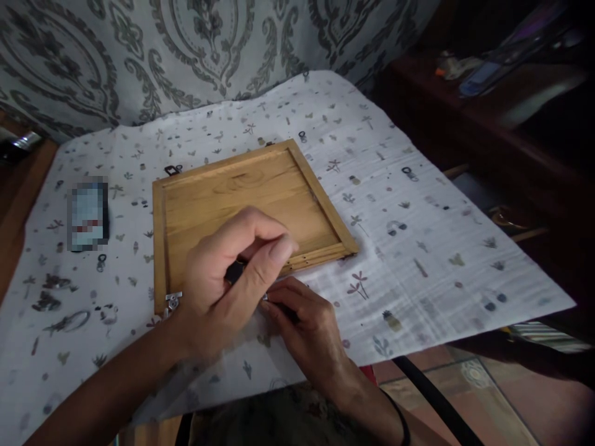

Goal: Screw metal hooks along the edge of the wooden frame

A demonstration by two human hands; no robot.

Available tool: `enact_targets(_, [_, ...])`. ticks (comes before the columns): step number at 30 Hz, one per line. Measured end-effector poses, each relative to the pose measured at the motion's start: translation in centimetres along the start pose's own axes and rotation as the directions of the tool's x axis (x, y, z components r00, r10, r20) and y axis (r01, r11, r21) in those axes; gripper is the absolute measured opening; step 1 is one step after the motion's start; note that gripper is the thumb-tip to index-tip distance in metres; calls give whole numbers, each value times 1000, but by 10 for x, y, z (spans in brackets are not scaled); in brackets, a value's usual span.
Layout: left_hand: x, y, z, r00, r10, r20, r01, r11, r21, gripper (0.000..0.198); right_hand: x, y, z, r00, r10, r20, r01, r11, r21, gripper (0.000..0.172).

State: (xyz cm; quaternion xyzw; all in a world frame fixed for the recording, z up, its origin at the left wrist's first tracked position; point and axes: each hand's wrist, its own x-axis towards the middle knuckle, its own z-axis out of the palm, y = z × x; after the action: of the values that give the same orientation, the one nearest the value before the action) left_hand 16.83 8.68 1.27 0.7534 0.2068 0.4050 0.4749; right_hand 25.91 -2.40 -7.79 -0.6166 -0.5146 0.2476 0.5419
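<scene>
A shallow wooden box or framed panel (232, 186) lies on the cloth, its recessed side up. My left hand (242, 260) is curled closed above its near edge, around a black handle (235, 271) that shows only in part. Just below, my right hand (307, 328) pinches a small silver metal piece (264, 297) close to that edge; most of it is hidden by the fingers. A silver hinge (173, 301) sits at the box's near left corner. Several small dark holes show along the near edge, right of my hands.
A white printed cloth (418, 266) covers the table. A phone (88, 215) lies on the left. Loose small dark metal parts (56, 291) seem to lie near it. A dark clasp (173, 170) sticks out at the box's far edge. Patterned fabric (214, 49) rises behind the table.
</scene>
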Motion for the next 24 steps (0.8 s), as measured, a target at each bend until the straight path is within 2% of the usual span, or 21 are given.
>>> enact_targets(7, [8,-1,5,998,31,48,-33,999,28,20,2,-1,0,1000,-1,3,1,1000,-4,16])
enact_targets(15, [5,-6,8,1000,16,2,-16,1000,-20,18,2,1,-8,999,-44,7,44,998,-46,13])
enact_targets(19, [4,-8,7,1000,-4,-24,2,998,-69,17,1,4,-15,989,-142,45,149,953,-265,21])
enact_targets(24, [3,-9,6,1000,-4,-28,1,996,-85,16,3,7,-17,954,-250,165,300,802,-516,30])
